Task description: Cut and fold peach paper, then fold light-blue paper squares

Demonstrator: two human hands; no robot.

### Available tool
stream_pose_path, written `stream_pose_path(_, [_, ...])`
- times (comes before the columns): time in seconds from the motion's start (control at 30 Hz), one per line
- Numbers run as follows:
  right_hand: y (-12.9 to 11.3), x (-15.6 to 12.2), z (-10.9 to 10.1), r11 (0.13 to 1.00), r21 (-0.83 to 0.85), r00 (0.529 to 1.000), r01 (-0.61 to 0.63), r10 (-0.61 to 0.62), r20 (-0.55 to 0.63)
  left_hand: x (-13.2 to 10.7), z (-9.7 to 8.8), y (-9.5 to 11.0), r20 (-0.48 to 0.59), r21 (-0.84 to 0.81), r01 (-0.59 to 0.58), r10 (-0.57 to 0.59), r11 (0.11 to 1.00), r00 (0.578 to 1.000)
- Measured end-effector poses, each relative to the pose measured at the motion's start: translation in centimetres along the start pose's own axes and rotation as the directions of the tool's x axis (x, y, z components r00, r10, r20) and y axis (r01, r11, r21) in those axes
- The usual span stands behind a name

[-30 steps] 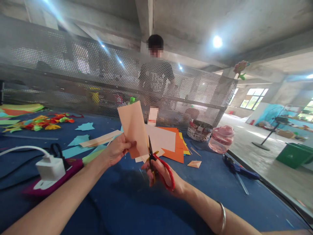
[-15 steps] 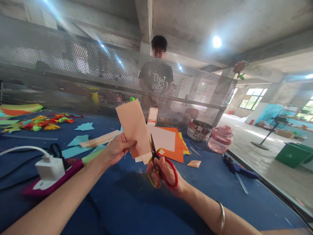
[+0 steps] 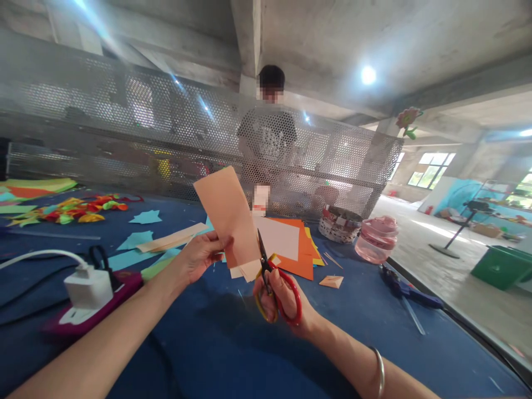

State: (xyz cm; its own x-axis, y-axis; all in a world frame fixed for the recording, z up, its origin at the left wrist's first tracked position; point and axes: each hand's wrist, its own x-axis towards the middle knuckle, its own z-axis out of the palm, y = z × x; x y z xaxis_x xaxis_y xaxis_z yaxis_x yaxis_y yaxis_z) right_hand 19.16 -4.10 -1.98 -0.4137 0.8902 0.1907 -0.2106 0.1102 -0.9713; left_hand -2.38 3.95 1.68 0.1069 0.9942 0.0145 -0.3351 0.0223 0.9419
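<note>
My left hand [image 3: 204, 256] pinches the lower left edge of a peach-coloured sheet of paper [image 3: 226, 213], held up tilted above the table. Scissors [image 3: 286, 296] with red and yellow handles are in my right hand [image 3: 291, 302], fingers through the loops. Their dark blades point up and lie along the right edge of the sheet; whether they touch it I cannot tell. Under the sheet are some peach paper pieces [image 3: 248, 271]. Behind the scissors lie a white sheet [image 3: 282, 239] and orange paper [image 3: 305, 257], with a small folded peach piece [image 3: 331, 281] to the right.
A purple power strip [image 3: 124, 291] with a white charger [image 3: 88, 288] sits at left, near blue paper scraps [image 3: 135, 239] and colourful pieces [image 3: 89, 208]. At right stand a woven basket [image 3: 339, 224], a pink bottle [image 3: 376, 241] and a glue gun [image 3: 409, 289]. A person [image 3: 268, 130] stands behind the perforated panel [image 3: 199, 138].
The peach sheet has shifted slightly left and turned a little in my left hand. My right hand and the scissors stay close to its right edge. The view has moved slightly.
</note>
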Motion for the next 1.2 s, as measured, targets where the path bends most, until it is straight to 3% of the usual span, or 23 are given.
stream_pose_path(0.13, [-0.1,0.0,0.1,0.999,-0.035,1.000,-0.019,0.019,-0.007,-0.3,0.2,0.3,-0.049,-0.025,0.060,-0.061,0.998,0.997])
stream_pose_path(0.33, [-0.3,-0.2,0.2,0.999,-0.001,0.998,-0.038,0.038,0.057,-0.3,0.6,0.2,0.048,-0.167,0.045,-0.037,0.985,0.998])
stream_pose_path(0.47, [-0.4,-0.2,0.2,0.999,0.008,0.997,-0.047,0.046,0.065,-0.4,0.9,0.2,0.022,-0.216,0.050,-0.047,0.975,0.999])
stream_pose_path(0.9, [-1.1,-0.3,0.4,0.999,0.041,0.993,0.008,-0.013,0.118,-0.6,0.7,0.5,0.130,-0.158,-0.030,0.051,0.987,0.990])
stream_pose_path(1.2, [-0.5,-0.1,0.1,0.999,0.049,0.987,0.000,-0.008,0.162,-0.3,0.3,0.0,0.140,-0.131,-0.010,0.029,0.991,0.990])
